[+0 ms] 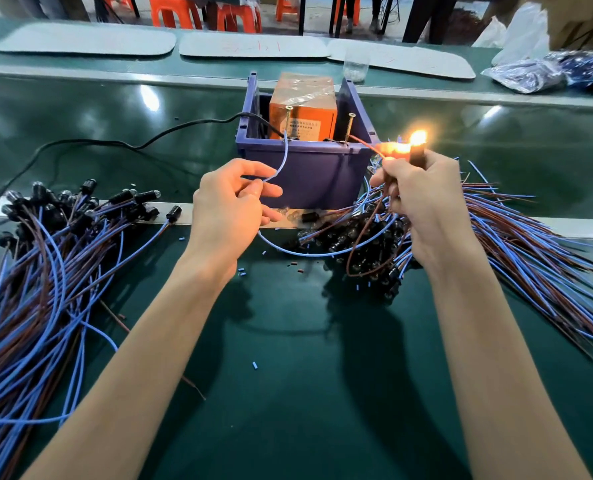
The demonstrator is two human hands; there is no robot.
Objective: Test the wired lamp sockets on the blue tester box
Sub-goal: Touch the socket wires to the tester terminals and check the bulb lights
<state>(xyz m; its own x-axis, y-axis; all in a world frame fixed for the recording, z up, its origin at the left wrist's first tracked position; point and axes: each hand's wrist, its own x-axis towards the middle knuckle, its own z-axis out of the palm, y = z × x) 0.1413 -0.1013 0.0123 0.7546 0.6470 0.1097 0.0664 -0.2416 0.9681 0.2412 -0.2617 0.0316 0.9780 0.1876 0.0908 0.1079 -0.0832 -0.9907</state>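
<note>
**Hands light socket (417, 155) at box (309, 174)**

Left hand (229, 202) pinches the blue wire (283, 157), which runs to the left screw (287, 121). Right hand (423, 206) grips the glowing socket just right of the box, its brown wire (364, 144) reaching the right screw (349, 128). Left heap (46, 271) and right heap (530, 237) flank the arms.

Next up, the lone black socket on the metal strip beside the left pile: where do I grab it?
Pinch the socket across its black barrel, coming from above and the right: it lies flat on the metal strip, clear of the pile, its wires trailing down-left.
</note>
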